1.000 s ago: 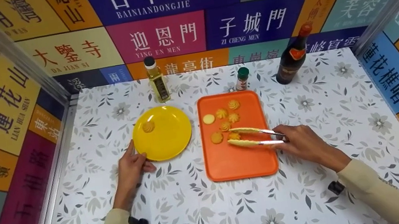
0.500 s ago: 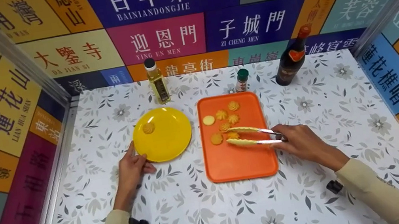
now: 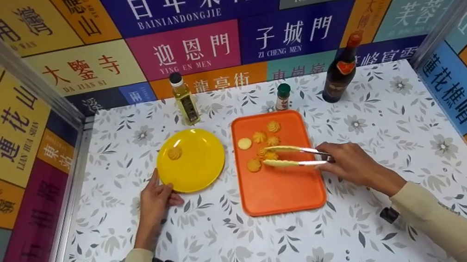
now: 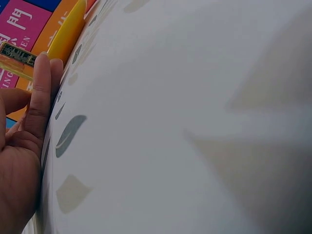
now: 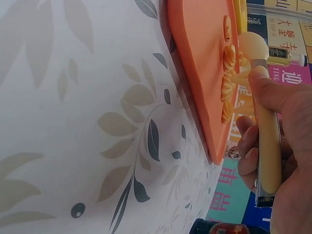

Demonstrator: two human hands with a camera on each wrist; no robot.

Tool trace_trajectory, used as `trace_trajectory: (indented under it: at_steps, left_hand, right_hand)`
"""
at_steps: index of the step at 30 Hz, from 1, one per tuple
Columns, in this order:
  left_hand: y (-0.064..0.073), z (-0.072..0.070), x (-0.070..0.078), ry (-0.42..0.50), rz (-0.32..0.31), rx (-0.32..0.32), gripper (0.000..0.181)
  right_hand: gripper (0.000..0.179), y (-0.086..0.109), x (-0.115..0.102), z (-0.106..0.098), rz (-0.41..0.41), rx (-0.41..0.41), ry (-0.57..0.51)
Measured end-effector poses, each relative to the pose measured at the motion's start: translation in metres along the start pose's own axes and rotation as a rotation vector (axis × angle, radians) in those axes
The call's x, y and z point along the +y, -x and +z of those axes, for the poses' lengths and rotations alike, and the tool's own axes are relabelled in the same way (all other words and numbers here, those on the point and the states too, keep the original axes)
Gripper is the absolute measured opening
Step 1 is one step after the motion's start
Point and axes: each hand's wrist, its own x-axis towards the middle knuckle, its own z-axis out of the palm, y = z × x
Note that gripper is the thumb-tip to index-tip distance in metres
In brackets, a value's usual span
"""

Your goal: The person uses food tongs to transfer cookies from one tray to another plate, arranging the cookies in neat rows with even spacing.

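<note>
My left hand (image 3: 155, 199) holds the near-left rim of a round yellow plate (image 3: 202, 168), with the thumb at its edge; one piped cookie (image 3: 174, 153) sits on that plate. My right hand (image 3: 351, 164) grips kitchen tongs (image 3: 299, 163) with metal arms and pale yellow scalloped tips. Between the parted tips, over an orange tray (image 3: 281, 193), lies a cookie (image 3: 271, 156). Several more cookies (image 3: 259, 137) are grouped on the tray's far half. In the right wrist view, thumb and fingers wrap the tongs (image 5: 268, 146); the left wrist view shows fingers (image 4: 41, 92) at the yellow plate (image 4: 68, 31).
Behind the plate stands an oil bottle (image 3: 185, 103). A small green-capped jar (image 3: 283, 97) is just beyond the tray, and a dark bottle with a red top (image 3: 339, 74) stands farther right. Printed wall panels (image 3: 197, 47) enclose the floral-patterned tabletop (image 3: 234, 252).
The tongs have shifted slightly away from me, and the cookie between their tips now sits closer to the neighbouring cookies. My left hand stays at the plate. The head view has tilted slightly upward.
</note>
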Motion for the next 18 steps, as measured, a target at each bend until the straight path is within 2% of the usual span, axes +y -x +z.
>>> trace_trajectory:
  at_steps: [12, 18]
  left_hand:
    - [0.001, 0.001, -0.003, 0.042, 0.038, 0.003, 0.074]
    - [0.001, 0.000, -0.002, 0.035, 0.039, -0.003, 0.074]
  right_hand:
    - [0.036, -0.012, -0.001, -0.005, 0.031, -0.020, -0.023]
    - [0.037, -0.017, -0.002, -0.006, 0.041, -0.040, -0.030]
